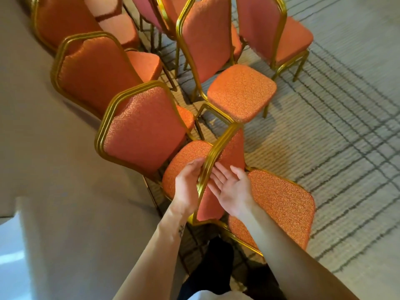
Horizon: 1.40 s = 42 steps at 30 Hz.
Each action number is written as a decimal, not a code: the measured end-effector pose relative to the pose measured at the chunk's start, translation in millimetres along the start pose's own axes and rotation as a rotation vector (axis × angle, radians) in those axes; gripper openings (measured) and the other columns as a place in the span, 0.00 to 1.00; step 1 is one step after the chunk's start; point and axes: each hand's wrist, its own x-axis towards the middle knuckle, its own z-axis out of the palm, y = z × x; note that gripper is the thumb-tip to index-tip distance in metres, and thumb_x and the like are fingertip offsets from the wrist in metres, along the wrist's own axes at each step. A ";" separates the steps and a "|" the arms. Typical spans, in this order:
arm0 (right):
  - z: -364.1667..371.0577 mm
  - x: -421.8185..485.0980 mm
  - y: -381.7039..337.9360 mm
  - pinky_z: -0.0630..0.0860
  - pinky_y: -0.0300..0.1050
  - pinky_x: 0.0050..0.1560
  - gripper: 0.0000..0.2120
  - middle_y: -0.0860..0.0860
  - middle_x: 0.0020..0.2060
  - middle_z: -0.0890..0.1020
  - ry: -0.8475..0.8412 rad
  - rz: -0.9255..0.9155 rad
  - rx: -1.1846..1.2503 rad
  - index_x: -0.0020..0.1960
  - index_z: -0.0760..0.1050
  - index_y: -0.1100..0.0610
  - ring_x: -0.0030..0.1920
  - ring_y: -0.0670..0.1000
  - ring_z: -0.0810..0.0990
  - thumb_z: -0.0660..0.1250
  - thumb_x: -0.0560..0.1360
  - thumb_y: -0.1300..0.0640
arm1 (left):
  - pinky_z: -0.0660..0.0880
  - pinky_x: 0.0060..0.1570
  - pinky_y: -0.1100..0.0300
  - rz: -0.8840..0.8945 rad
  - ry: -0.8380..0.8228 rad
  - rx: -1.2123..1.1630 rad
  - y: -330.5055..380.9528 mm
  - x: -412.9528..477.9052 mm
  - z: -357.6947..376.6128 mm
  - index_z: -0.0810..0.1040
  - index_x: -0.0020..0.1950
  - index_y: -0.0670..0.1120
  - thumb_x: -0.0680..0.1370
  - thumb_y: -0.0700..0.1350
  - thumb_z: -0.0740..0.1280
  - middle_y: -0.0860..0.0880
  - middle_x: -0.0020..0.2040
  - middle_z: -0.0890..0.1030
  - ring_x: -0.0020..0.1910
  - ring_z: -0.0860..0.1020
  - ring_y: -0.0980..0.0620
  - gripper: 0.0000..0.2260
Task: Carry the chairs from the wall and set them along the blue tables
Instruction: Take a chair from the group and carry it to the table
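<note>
We see orange upholstered chairs with gold metal frames. The nearest chair (279,204) stands right below us, its backrest seen almost edge-on and its patterned seat pointing to the right. Just beyond it, a second chair (142,128) stands with its back to the wall, its seat partly hidden behind the nearest chair's backrest. A third chair (95,72) and a fourth (71,18) continue that row along the wall. Facing them, another chair (240,92) stands upright on the carpet, with more (290,37) behind it.
</note>
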 end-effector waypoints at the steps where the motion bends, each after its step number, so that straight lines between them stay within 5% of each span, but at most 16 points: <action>1: -2.3 -2.5 -1.4 0.64 0.56 0.76 0.24 0.56 0.64 0.83 0.011 -0.006 -0.002 0.69 0.77 0.60 0.70 0.55 0.76 0.57 0.82 0.46 | 0.75 0.60 0.51 0.001 -0.031 0.009 1.2 -2.5 1.4 0.87 0.53 0.44 0.76 0.50 0.65 0.44 0.54 0.86 0.55 0.83 0.46 0.15; 4: -9.3 -17.4 -6.8 0.65 0.54 0.74 0.25 0.56 0.64 0.83 0.047 -0.037 -0.024 0.68 0.77 0.60 0.69 0.54 0.76 0.57 0.82 0.45 | 0.74 0.63 0.48 -0.002 -0.099 0.059 0.8 -15.7 9.0 0.88 0.48 0.46 0.71 0.54 0.66 0.45 0.52 0.86 0.56 0.82 0.45 0.16; 14: -54.0 -107.8 -49.2 0.63 0.53 0.75 0.27 0.56 0.66 0.80 0.067 -0.176 -0.028 0.69 0.76 0.62 0.69 0.53 0.74 0.60 0.80 0.44 | 0.70 0.67 0.43 0.046 -0.264 0.239 -20.2 -81.2 86.5 0.83 0.58 0.42 0.75 0.54 0.61 0.44 0.58 0.85 0.60 0.81 0.44 0.21; 22: -102.2 -180.9 -86.4 0.68 0.48 0.61 0.12 0.51 0.52 0.84 0.135 -0.307 -0.117 0.56 0.80 0.57 0.56 0.50 0.79 0.59 0.81 0.55 | 0.74 0.57 0.54 0.116 -0.414 0.281 -77.7 -125.8 162.2 0.81 0.60 0.42 0.82 0.46 0.59 0.47 0.53 0.86 0.53 0.84 0.54 0.15; 28: -149.7 -223.3 -105.7 0.71 0.44 0.49 0.12 0.50 0.40 0.85 0.171 -0.419 -0.140 0.55 0.81 0.58 0.45 0.50 0.79 0.58 0.81 0.63 | 0.79 0.53 0.51 0.150 -0.516 0.508 -100.9 -142.4 210.4 0.81 0.60 0.47 0.84 0.43 0.60 0.47 0.53 0.87 0.54 0.84 0.45 0.11; 31: -170.6 -242.3 -116.4 0.70 0.42 0.44 0.14 0.50 0.41 0.84 0.186 -0.457 -0.185 0.57 0.80 0.59 0.41 0.48 0.78 0.57 0.81 0.64 | 0.82 0.54 0.39 0.165 -0.602 0.633 -109.6 -149.9 243.7 0.79 0.65 0.44 0.85 0.34 0.58 0.33 0.57 0.81 0.52 0.83 0.34 0.15; 37: -210.7 -280.5 -138.2 0.76 0.42 0.36 0.06 0.52 0.35 0.81 0.250 -0.568 -0.302 0.52 0.77 0.57 0.35 0.49 0.79 0.62 0.79 0.61 | 0.66 0.62 0.76 0.664 -0.807 1.109 -139.9 -158.4 301.7 0.82 0.63 0.41 0.78 0.25 0.62 0.39 0.61 0.70 0.61 0.75 0.52 0.19; 39: -221.3 -294.9 -142.9 0.78 0.39 0.33 0.04 0.50 0.33 0.83 0.265 -0.608 -0.306 0.51 0.77 0.56 0.33 0.47 0.83 0.63 0.79 0.59 | 0.64 0.73 0.64 0.746 -0.854 1.233 -152.2 -154.8 316.3 0.83 0.66 0.46 0.79 0.30 0.66 0.42 0.70 0.68 0.73 0.69 0.47 0.19; 42: -232.6 -308.0 -150.2 0.83 0.53 0.51 0.10 0.56 0.49 0.87 0.372 -0.653 -0.365 0.60 0.77 0.57 0.50 0.53 0.86 0.67 0.79 0.58 | 0.55 0.80 0.45 0.878 -0.969 1.441 -168.2 -147.4 340.9 0.77 0.72 0.54 0.83 0.38 0.66 0.46 0.82 0.61 0.83 0.55 0.44 0.20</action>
